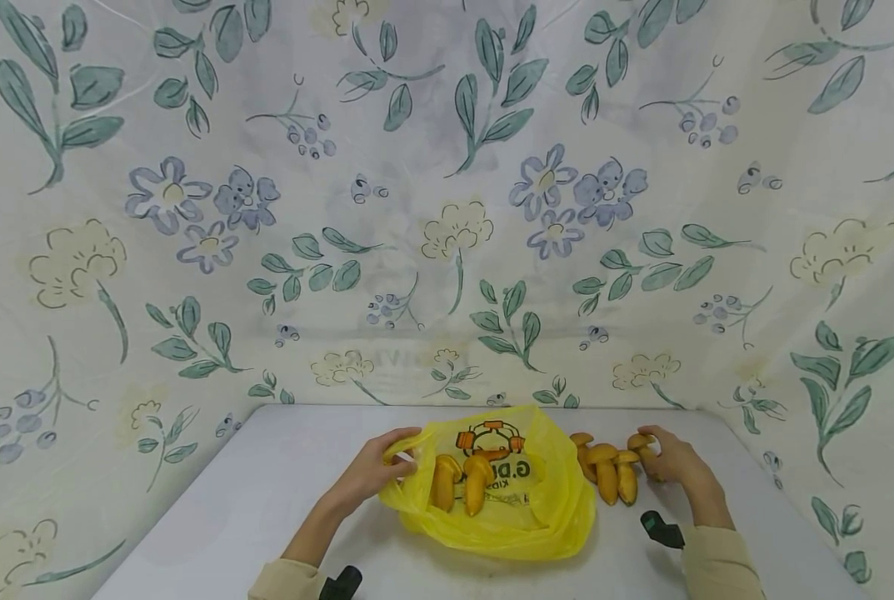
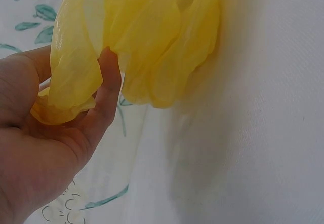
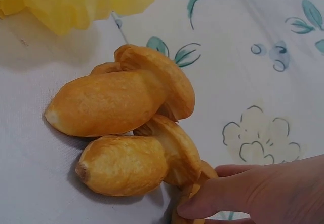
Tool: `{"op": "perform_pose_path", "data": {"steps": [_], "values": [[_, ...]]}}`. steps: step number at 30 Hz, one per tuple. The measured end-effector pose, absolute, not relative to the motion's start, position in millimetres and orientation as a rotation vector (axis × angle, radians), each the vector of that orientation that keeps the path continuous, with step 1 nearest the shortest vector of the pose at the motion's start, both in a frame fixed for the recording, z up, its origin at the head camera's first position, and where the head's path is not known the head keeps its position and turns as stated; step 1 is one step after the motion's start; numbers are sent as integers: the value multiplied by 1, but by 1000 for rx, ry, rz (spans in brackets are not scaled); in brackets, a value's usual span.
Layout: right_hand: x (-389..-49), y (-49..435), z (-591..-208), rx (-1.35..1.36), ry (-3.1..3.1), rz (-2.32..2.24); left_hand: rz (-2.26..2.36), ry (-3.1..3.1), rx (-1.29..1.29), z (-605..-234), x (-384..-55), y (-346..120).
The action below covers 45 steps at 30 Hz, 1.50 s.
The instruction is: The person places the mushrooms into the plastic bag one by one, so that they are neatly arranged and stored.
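Observation:
A yellow plastic bag point(image 1: 559, 508) with printed headphones and lettering lies at the middle of the table. My left hand point(image 1: 375, 468) grips its left edge by a loop, with thin plastic bunched between thumb and fingers in the left wrist view. Two brown mushrooms point(image 1: 476, 487) with thick stems show at the bag's mouth. Right of the bag, several similar mushrooms point(image 1: 606, 477) lie close together in a row. At the row's right end, my right hand point(image 1: 681, 467) pinches a mushroom point(image 3: 190, 203), mostly covered by the thumb and fingers.
The white table point(image 1: 222, 500) ends at a back edge against a hanging cloth point(image 1: 387, 333) patterned with leaves and flowers. This cloth also rises along both sides. Dark wrist cameras point(image 1: 661, 530) sit near both sleeves.

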State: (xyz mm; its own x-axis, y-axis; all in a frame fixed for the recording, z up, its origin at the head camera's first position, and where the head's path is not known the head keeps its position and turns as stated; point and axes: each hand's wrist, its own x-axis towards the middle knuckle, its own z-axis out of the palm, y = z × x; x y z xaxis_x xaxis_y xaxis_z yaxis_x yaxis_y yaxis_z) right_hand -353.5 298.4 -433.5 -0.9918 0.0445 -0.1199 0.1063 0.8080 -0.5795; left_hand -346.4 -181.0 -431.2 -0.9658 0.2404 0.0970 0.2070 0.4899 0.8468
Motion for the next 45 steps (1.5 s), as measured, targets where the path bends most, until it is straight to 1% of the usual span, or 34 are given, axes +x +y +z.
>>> {"op": "perform_pose_path", "data": {"steps": [16, 24, 34, 45], "values": [[-356, 302, -429, 206, 2883, -952, 1529, 2669, 420, -428, -343, -180], [-355, 304, -424, 146, 2924, -988, 1518, 2669, 411, -428, -344, -181], [-352, 302, -416, 150, 2918, -1048, 1521, 2674, 423, -429, -343, -181], [-346, 294, -399, 80, 2957, -1066, 1493, 2692, 433, -431, -346, -181]]}}
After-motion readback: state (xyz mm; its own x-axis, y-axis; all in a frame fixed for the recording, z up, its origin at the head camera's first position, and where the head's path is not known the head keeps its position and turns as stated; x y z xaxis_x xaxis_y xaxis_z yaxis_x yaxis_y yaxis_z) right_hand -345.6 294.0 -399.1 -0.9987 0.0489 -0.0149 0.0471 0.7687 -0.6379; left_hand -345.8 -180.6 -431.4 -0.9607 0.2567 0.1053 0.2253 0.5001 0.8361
